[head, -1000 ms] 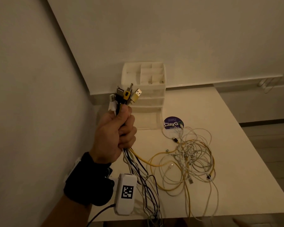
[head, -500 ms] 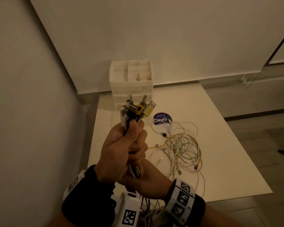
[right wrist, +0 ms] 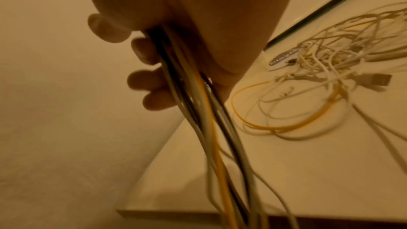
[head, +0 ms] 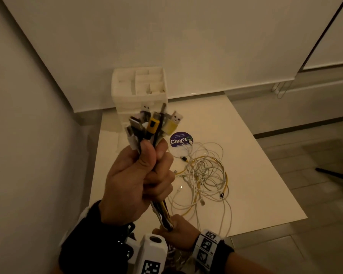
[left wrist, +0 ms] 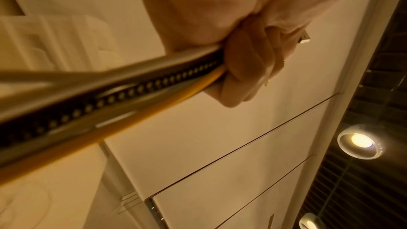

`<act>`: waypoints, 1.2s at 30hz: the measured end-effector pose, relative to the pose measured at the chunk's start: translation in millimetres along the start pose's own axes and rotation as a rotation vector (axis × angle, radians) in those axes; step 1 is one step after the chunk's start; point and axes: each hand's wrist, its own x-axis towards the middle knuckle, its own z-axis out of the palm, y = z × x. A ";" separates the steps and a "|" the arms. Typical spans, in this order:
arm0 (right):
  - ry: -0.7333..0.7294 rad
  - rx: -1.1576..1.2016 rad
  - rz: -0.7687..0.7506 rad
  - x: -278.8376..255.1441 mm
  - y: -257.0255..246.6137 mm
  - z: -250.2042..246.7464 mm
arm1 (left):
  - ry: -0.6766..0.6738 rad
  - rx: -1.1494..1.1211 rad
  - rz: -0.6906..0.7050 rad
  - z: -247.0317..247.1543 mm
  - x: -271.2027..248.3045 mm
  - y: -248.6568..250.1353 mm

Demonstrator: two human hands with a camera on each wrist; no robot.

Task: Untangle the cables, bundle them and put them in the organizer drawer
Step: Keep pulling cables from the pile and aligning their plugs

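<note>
Left hand (head: 139, 180): fisted round cable bunch (head: 161, 211), plugs up.
Right hand (head: 178, 232): gripped same bunch directly below.
Bunch axis: near vertical, in front of organizer (head: 140, 89).

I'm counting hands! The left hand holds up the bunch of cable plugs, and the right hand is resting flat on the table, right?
Not quite. The left hand does hold up the bunch of cable plugs, but the right hand isn't flat on the table. The head view shows it gripping the same cables lower down.
</note>
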 end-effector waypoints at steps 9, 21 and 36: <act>0.125 -0.147 0.083 18.4 24.2 -2.0 | 0.122 0.078 0.017 -3.4 7.9 -0.6; -0.210 -1.029 0.078 -66.0 72.5 -119.5 | 0.243 0.116 0.072 -15.3 4.8 2.4; 0.201 -0.783 0.120 4.6 116.3 -111.4 | 0.330 0.177 0.074 -11.5 26.6 -3.6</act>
